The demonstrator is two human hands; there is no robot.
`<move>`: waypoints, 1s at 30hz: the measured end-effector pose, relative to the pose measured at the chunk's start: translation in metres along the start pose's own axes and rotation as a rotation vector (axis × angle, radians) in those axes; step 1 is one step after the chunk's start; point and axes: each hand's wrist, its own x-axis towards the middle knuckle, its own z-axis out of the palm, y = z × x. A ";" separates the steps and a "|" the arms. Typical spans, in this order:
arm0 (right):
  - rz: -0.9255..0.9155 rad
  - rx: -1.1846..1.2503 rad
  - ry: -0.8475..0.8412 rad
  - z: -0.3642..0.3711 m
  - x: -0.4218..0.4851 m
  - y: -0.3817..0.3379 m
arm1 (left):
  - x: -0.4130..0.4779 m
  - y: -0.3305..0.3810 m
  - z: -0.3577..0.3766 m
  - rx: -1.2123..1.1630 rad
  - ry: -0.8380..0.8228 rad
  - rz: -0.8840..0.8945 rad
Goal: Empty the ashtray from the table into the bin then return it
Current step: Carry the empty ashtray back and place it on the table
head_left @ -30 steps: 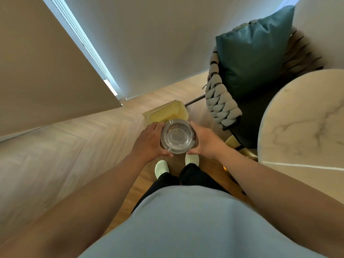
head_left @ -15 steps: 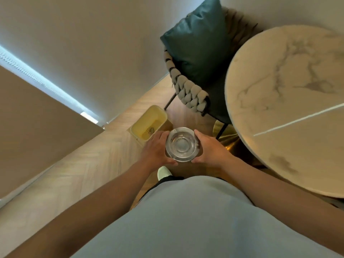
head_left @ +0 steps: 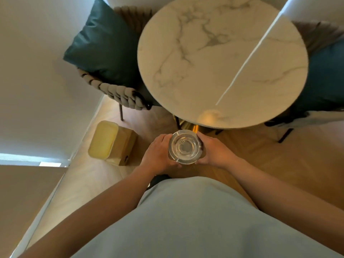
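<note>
The glass ashtray (head_left: 185, 147), round and upright with its bowl showing clear, is held in the air in front of the person's body, just short of the near edge of the round marble bench (head_left: 222, 60) and above the wooden floor (head_left: 260, 155). The left hand (head_left: 158, 155) and the right hand (head_left: 216, 152) clasp it from either side, fingers wrapped against its rim. The yellow bin (head_left: 107, 140) stands on the floor to the left, apart from the hands, beside a woven chair (head_left: 119, 93) with a dark teal cushion (head_left: 104, 47).

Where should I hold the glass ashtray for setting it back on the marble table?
Keep gripping the glass ashtray by its thick outer wall from opposite sides, as the left hand and right hand do now: it's round and upright, leaving its base free.
</note>
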 end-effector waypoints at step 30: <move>0.214 0.131 0.176 -0.129 0.076 0.095 | 0.219 0.085 -0.021 0.051 -0.149 0.193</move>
